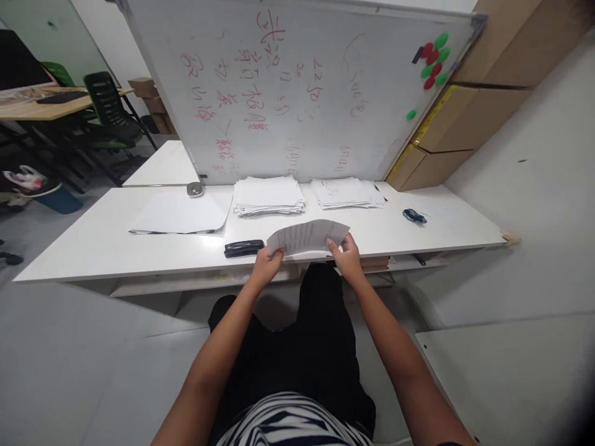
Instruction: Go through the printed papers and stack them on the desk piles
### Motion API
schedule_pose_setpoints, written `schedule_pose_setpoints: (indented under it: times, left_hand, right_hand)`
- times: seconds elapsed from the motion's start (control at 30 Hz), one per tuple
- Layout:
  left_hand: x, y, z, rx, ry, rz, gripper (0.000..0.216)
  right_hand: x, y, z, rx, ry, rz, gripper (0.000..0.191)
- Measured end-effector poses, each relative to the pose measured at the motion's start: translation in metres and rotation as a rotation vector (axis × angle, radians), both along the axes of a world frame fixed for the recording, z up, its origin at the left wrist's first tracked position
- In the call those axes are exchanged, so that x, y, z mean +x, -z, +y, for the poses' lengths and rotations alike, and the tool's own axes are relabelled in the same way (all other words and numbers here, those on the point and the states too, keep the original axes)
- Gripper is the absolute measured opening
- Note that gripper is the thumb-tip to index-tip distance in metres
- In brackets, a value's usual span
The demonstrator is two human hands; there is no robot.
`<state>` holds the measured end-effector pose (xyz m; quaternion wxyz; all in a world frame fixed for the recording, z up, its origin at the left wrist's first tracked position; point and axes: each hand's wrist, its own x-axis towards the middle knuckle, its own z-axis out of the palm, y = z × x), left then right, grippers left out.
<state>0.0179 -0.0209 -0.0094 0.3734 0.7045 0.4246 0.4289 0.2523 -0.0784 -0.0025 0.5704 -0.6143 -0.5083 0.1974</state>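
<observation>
Between my two hands a printed sheet of paper (pixel 304 236) is held up at the table's front edge, bowed along its top. My left hand (pixel 268 263) pinches its left end, thumb on the near face. At the right end, my right hand (pixel 344 255) grips it in the same way. Whether it is one sheet or several I cannot tell. Just left of my left hand lies a black stapler (pixel 244 248). Behind the held paper are a thick stack of papers (pixel 268 195) and a second paper stack (pixel 348 192) to its right.
On the white table (pixel 106 244) lie large white sheets (pixel 179 212), a grey mouse-shaped object (pixel 194 189) and a dark teal small tool (pixel 413 215). A whiteboard (pixel 297 93) with red writing stands behind. Cardboard boxes (pixel 465 118) are stacked at right. A shelf (pixel 204 284) runs under the tabletop.
</observation>
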Motion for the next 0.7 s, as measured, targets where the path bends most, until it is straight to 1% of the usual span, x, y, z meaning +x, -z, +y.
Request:
schedule_pose_setpoints:
  times: [0.1, 0.13, 0.2, 0.27, 0.3, 0.33, 0.4, 0.47, 0.53, 0.63, 0.7]
  left_hand:
    - [0.001, -0.003, -0.009, 0.050, -0.043, -0.007, 0.027]
    - [-0.001, -0.007, -0.013, 0.099, -0.061, -0.003, 0.028]
    - [-0.013, -0.017, -0.019, 0.261, -0.122, 0.032, 0.033]
    - [-0.032, -0.026, -0.018, 0.430, -0.178, 0.153, 0.043]
    - [-0.044, -0.030, -0.014, 0.480, -0.191, 0.249, 0.048]
    - [-0.056, -0.032, -0.008, 0.492, -0.190, 0.359, 0.053]
    - [-0.077, -0.032, 0.007, 0.401, -0.170, 0.563, 0.055]
    - [-0.093, -0.028, 0.022, 0.253, -0.113, 0.663, 0.051]
    - [-0.100, -0.024, 0.030, 0.171, -0.077, 0.668, 0.047]
    - [-0.101, -0.022, 0.033, 0.154, -0.049, 0.586, 0.040]
    - [-0.101, -0.022, 0.031, 0.143, -0.028, 0.547, 0.034]
  right_hand:
    - [0.000, 0.002, -0.005, -0.065, -0.020, -0.074, 0.031]
    - [0.001, 0.003, -0.009, -0.084, -0.003, -0.105, 0.030]
    - [0.005, 0.003, -0.019, -0.098, 0.047, -0.119, 0.030]
    - [0.009, 0.004, -0.030, -0.098, 0.068, -0.025, 0.030]
    - [0.011, 0.005, -0.035, -0.102, 0.055, 0.065, 0.030]
    - [0.012, 0.006, -0.039, -0.116, 0.027, 0.178, 0.031]
    - [0.010, 0.008, -0.046, -0.170, -0.035, 0.423, 0.033]
    - [0.005, 0.010, -0.049, -0.241, -0.074, 0.612, 0.034]
    - [-0.002, 0.011, -0.050, -0.307, -0.083, 0.700, 0.033]
    - [-0.011, 0.010, -0.050, -0.381, -0.086, 0.736, 0.031]
    - [-0.015, 0.009, -0.049, -0.402, -0.093, 0.751, 0.032]
